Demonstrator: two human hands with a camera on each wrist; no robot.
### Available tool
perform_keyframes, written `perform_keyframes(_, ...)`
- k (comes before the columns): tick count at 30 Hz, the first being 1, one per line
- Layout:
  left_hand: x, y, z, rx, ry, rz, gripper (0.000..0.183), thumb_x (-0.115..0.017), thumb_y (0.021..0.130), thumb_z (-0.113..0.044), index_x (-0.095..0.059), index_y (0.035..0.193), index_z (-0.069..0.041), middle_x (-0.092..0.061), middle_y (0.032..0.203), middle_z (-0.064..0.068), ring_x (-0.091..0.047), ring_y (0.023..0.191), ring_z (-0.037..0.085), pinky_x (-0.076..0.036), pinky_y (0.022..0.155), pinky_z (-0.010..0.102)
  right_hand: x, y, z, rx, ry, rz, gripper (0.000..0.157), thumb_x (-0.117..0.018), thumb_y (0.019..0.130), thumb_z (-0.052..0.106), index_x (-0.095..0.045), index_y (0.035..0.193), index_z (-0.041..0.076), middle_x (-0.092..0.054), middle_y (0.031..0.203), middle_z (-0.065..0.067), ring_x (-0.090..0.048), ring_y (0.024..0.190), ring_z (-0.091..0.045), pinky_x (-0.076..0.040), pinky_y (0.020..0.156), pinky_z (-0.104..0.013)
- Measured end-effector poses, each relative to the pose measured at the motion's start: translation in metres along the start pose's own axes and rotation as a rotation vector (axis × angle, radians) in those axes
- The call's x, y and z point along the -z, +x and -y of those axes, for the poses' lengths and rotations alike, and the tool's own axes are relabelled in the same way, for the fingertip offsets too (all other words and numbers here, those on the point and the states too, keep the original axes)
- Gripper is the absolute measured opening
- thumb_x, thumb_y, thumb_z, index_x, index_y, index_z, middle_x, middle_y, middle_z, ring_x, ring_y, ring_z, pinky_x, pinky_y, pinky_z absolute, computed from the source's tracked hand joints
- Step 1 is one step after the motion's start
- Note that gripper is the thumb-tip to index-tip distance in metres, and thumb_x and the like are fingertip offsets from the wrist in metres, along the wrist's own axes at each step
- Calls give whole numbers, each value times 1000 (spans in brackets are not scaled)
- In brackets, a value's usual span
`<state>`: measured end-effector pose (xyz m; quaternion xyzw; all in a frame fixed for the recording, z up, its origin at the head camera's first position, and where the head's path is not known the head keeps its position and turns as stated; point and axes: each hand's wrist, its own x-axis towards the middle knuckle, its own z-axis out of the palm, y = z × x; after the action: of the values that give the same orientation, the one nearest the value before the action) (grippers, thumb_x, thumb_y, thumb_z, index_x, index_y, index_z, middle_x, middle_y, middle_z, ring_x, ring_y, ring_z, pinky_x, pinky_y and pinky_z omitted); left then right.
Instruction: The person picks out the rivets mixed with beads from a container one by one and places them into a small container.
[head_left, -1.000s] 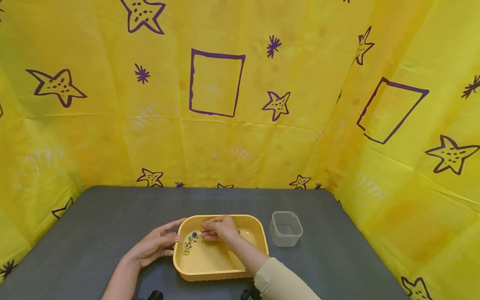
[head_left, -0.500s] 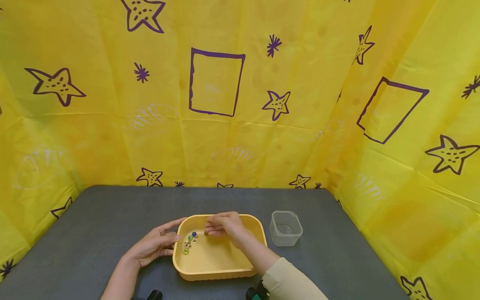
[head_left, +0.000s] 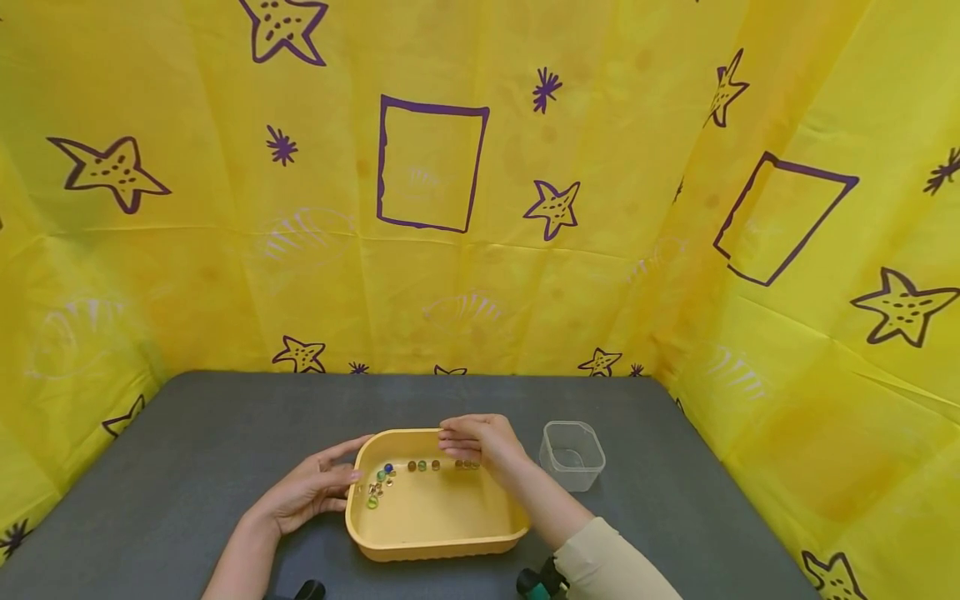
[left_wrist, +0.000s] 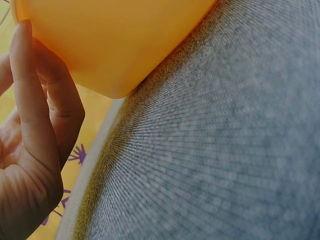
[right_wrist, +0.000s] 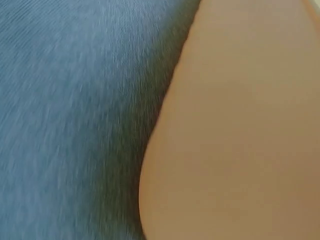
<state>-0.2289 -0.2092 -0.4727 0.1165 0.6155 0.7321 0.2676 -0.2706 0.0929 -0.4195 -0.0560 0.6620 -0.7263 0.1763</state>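
Observation:
In the head view a yellow tray [head_left: 442, 550] stands on the dark table. My left hand [head_left: 311, 487] grips its left side, thumb at the rim and fingers against the outer wall; the left wrist view shows these fingers [left_wrist: 31, 100] at the wall. Several glass marbles [head_left: 422, 466] lie along the tray's back wall, and a cluster of small glass pieces [head_left: 378, 489] lies at its left. Above the back right of the tray is my right hand [head_left: 483, 442], fingers bent together. Whether anything is between its fingertips is hidden. The right wrist view does not show the hand.
A clear square plastic container [head_left: 572, 458] stands on the table [head_left: 225, 433] just right of the tray. Yellow cloth [head_left: 450, 292] with purple drawings hangs behind and at both sides.
My right hand has lifted from the back wall and moved right, uncovering the row of marbles. My left hand and the tray have stayed in place.

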Motion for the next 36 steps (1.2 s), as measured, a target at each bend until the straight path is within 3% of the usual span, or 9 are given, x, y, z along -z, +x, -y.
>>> perform_keyframes(6, -1, 0, 0, 1, -2, -6, 72, -52, 103, -14, -10, 160, -9, -71, 118, 6, -72, 98, 12, -62, 79, 25, 24, -3, 7, 11, 39, -30, 38, -62, 96, 15, -63, 123, -12, -78, 94, -7, -75, 82, -13, -63, 78, -25)
perform_keyframes(36, 0, 1, 0, -4, -32, 25, 73, -51, 103, -12, -6, 160, -8, -72, 116, 5, -72, 101, 14, -62, 83, 28, 120, -34, 35, 70, 98, -108, 46, -52, 102, 12, -47, 137, -17, -78, 94, 1, -75, 88, -12, -62, 83, -24)
